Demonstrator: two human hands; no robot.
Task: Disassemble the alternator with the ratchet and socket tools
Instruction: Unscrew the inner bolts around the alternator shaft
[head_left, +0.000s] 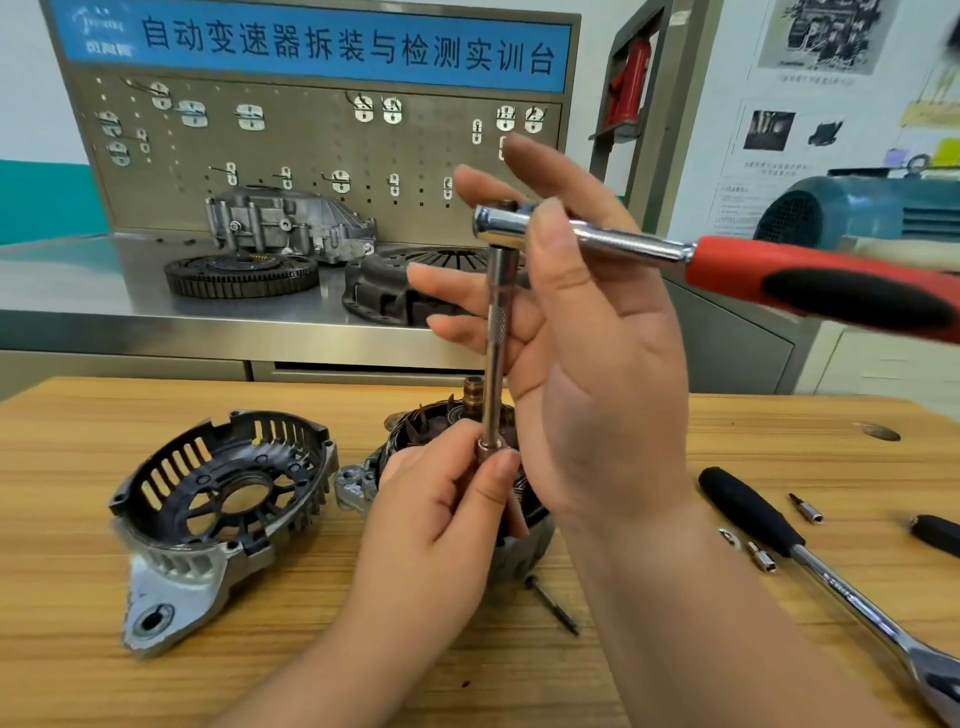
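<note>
Fingers (501, 467) of the left hand (431, 519) curl in and pinch the socket (488, 448) at the lower end of the extension bar (498, 322), which stands nearly upright above the alternator body (415, 423). The right hand (597, 364) holds the ratchet (623, 244) near its head: the thumb lies over the chrome neck, and the other fingers are spread nearly straight behind the bar. The ratchet's red and black handle points off to the right. The alternator body sits on the wooden table (78, 415), mostly hidden by the hands, with its copper windings and shaft tip showing. The removed end cover (223, 499) lies open side up just to its left. A long bolt (553, 605) lies in front of the body. A second ratchet (779, 540) with a black grip and some small sockets (762, 557) lie to the right.
</note>
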